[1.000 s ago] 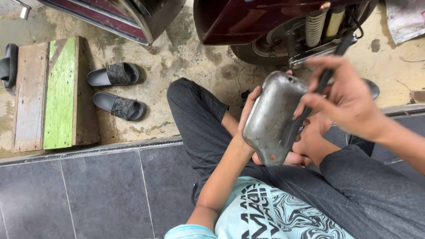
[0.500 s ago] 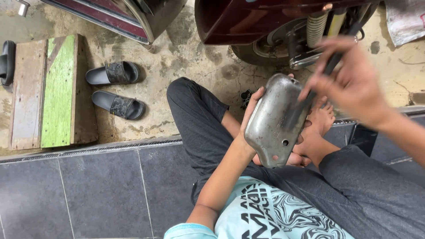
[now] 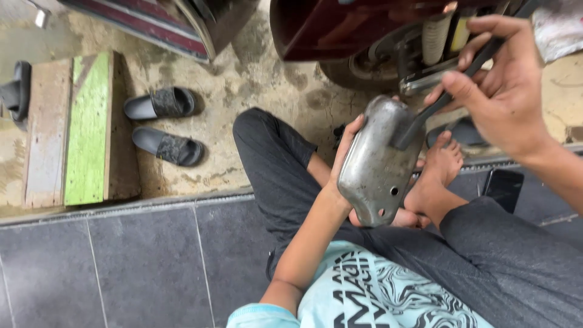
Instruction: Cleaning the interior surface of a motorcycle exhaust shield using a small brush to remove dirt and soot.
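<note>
Here, metal cover (image 3: 376,164) in left hand (image 3: 345,152) grip

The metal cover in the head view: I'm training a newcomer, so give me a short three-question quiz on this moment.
1. Which hand holds the metal cover?
2. True or false: the right hand holds a dark tool whose tip meets the cover.
3. Where do the two slippers lie? A) on the tiles B) on the concrete beside the green plank C) on the person's feet

Key: 1. left hand. 2. True. 3. B.
</note>
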